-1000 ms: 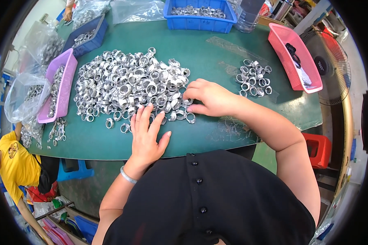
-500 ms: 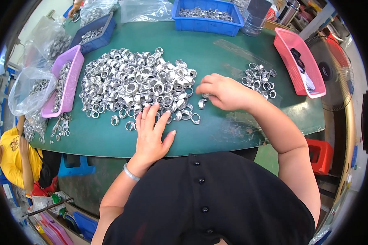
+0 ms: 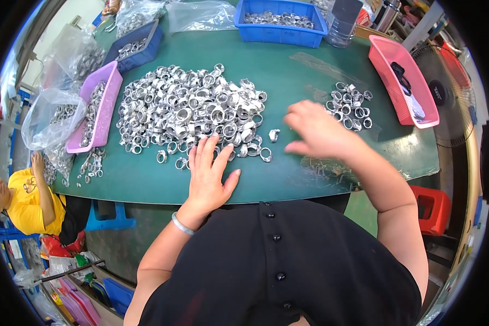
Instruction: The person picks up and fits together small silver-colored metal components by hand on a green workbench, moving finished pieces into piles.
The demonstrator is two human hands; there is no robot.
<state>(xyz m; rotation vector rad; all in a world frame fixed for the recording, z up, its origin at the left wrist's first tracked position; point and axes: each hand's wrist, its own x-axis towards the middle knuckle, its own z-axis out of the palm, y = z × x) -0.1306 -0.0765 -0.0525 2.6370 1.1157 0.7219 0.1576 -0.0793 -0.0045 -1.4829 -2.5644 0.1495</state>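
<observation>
A broad heap of silvery metal rings (image 3: 190, 108) lies on the green table. My left hand (image 3: 207, 182) rests at the heap's near edge, palm down, fingers spread, fingertips against the closest rings. To the right of the heap, my right hand (image 3: 318, 130) hovers over the table with its thumb and fingers apart; nothing shows between them. One loose ring (image 3: 274, 135) sits between the heap and this hand. Beyond the right hand is a smaller group of rings (image 3: 349, 106), partly hidden by it.
A lilac basket (image 3: 114, 92) with metal pieces and plastic bags (image 3: 51, 117) flank the heap's left. Blue bins (image 3: 280, 35) stand at the back, a pink basket (image 3: 388, 81) at right. A person in yellow (image 3: 30, 201) sits far left. A red stool (image 3: 432, 209) is at right.
My right hand has moved right, away from the heap's edge, and its thumb and fingers have spread. My left hand stays at the near edge. The whole view has shifted slightly.
</observation>
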